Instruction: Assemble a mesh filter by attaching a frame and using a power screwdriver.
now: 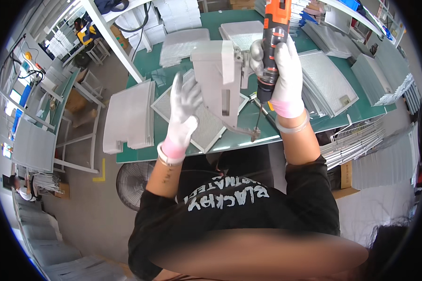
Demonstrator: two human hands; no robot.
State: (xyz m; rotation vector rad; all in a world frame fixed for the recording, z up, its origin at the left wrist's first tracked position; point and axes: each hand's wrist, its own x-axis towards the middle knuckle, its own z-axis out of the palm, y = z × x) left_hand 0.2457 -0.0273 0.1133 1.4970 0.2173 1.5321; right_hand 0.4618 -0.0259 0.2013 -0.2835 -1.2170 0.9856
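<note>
My right hand [287, 77], in a white glove with a pink cuff, is wrapped round an orange and black power screwdriver [270, 51]. Its long thin bit points down to a small metal fitting [255, 136]. That fitting sits at the low end of a pale grey bracket-like part [213, 84] with a slot in it, raised above the bench; what supports it I cannot tell. Just left of this part, my gloved left hand [184, 105] is open, fingers stretched upward and thumb apart. A framed mesh panel [206, 133] lies on the green bench [147, 152] beneath.
Stacked pale panels [129, 114] rest at the bench's left, and more mesh panels [330, 79] at its right. White shelf posts [115, 42] rise at the far left. A floor fan [132, 185] stands below the near edge. Wire racks [356, 145] are at lower right.
</note>
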